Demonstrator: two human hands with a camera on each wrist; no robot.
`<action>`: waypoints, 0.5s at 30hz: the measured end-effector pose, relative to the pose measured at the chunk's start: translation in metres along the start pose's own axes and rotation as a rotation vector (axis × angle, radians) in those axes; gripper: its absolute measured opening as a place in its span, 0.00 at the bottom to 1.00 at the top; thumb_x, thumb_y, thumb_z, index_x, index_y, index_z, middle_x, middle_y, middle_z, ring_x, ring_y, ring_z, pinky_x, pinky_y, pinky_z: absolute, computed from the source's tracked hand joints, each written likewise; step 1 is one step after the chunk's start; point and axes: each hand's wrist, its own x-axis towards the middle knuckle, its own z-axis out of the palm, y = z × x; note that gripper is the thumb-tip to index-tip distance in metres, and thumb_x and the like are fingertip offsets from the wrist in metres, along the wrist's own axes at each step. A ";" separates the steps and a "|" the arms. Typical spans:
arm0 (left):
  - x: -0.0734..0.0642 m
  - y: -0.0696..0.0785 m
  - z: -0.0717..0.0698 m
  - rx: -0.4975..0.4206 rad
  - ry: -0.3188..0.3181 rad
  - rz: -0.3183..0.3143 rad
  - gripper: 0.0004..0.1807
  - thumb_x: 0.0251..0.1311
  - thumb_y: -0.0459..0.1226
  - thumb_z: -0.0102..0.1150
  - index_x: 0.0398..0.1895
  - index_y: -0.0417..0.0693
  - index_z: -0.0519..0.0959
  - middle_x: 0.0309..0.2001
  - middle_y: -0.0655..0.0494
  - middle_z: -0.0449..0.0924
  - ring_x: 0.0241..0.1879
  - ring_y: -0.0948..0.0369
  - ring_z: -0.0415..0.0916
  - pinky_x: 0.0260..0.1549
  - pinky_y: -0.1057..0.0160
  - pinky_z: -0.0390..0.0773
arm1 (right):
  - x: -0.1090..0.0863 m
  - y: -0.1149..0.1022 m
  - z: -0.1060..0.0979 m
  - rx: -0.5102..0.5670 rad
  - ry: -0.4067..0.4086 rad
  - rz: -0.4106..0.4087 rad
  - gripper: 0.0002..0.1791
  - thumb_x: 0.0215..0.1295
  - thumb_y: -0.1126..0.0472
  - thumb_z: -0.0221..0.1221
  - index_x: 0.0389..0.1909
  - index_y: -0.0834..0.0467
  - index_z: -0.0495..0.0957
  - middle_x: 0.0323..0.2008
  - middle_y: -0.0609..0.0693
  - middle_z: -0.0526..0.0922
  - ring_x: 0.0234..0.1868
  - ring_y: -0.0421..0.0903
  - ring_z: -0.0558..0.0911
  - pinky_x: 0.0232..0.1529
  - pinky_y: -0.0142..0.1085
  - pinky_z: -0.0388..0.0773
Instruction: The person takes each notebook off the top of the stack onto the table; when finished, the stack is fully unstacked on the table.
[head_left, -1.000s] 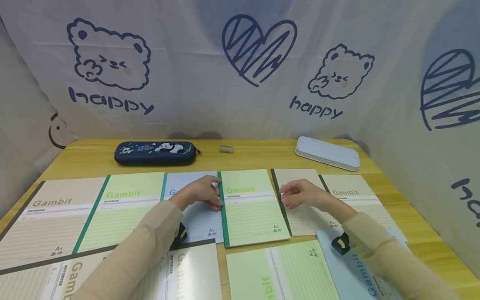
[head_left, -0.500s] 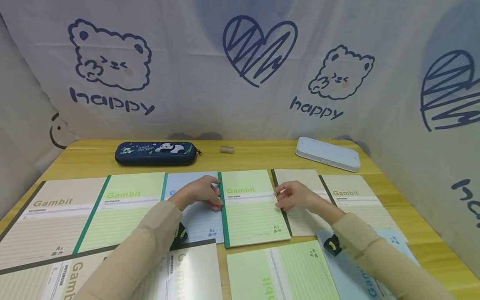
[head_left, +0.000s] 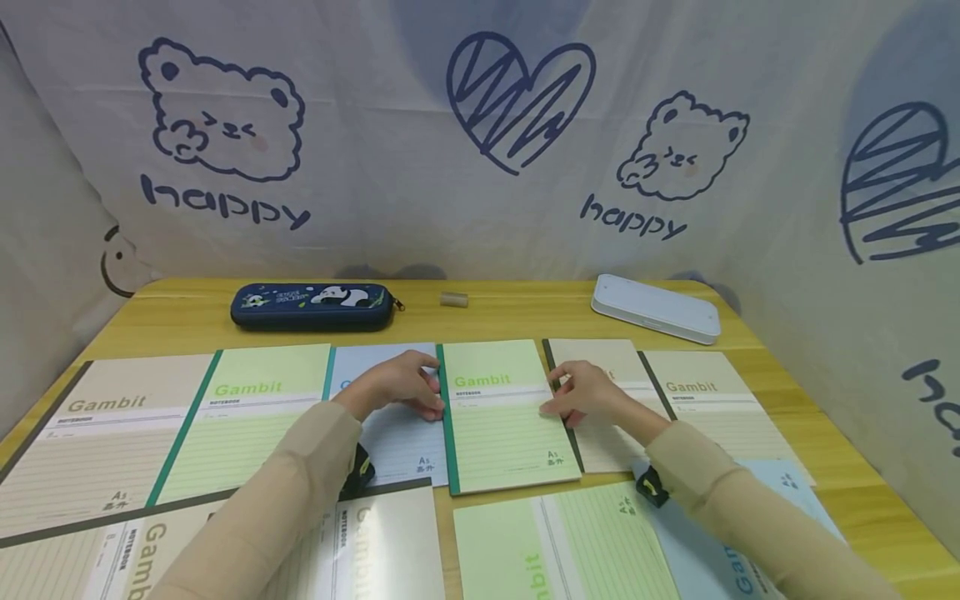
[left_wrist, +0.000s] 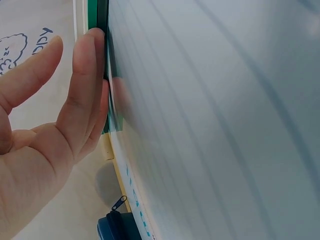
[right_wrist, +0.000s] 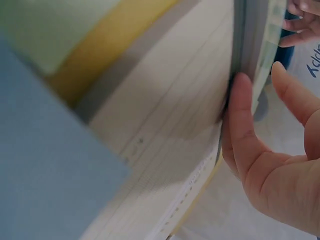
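A green notebook (head_left: pixel 498 450) with a dark green spine lies upright in the middle of the back row. At its left edge my left hand (head_left: pixel 401 382) touches the spine with fairly straight fingers, thumb held apart in the left wrist view; a blue notebook (head_left: pixel 405 450) lies beneath that hand. My right hand (head_left: pixel 588 390) is at the green notebook's right edge, thumb overlapping its cover in the head view. Its fingertips (right_wrist: pixel 242 82) reach the edge where a beige notebook (head_left: pixel 615 354) with a dark spine adjoins, partly covered by this hand.
More notebooks flank the row, including a green one (head_left: pixel 240 433) and a beige one (head_left: pixel 720 408). In front lie a sideways green notebook (head_left: pixel 502 533) and a light blue one (head_left: pixel 787 492). A panda pencil case (head_left: pixel 311 308), a small brown cylinder (head_left: pixel 453 300) and a white case (head_left: pixel 656 308) stand behind.
My right hand has moved left from over the beige notebook to the green notebook's right edge. The left hand has stayed at the spine, and the notebooks look unmoved.
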 end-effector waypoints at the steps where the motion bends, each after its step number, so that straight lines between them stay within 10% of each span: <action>1: 0.000 0.000 0.000 0.000 0.000 -0.001 0.40 0.48 0.21 0.58 0.64 0.30 0.51 0.35 0.45 0.69 0.24 0.59 0.78 0.26 0.64 0.79 | 0.000 0.000 0.001 -0.007 0.006 0.004 0.28 0.48 0.69 0.65 0.51 0.71 0.66 0.27 0.56 0.76 0.17 0.44 0.77 0.21 0.37 0.78; 15: 0.002 0.000 0.000 0.011 0.004 -0.012 0.39 0.48 0.21 0.58 0.64 0.30 0.52 0.36 0.45 0.70 0.23 0.60 0.77 0.25 0.64 0.79 | 0.009 0.000 -0.002 0.015 -0.008 0.094 0.24 0.48 0.74 0.63 0.47 0.76 0.68 0.25 0.55 0.73 0.13 0.41 0.76 0.21 0.35 0.78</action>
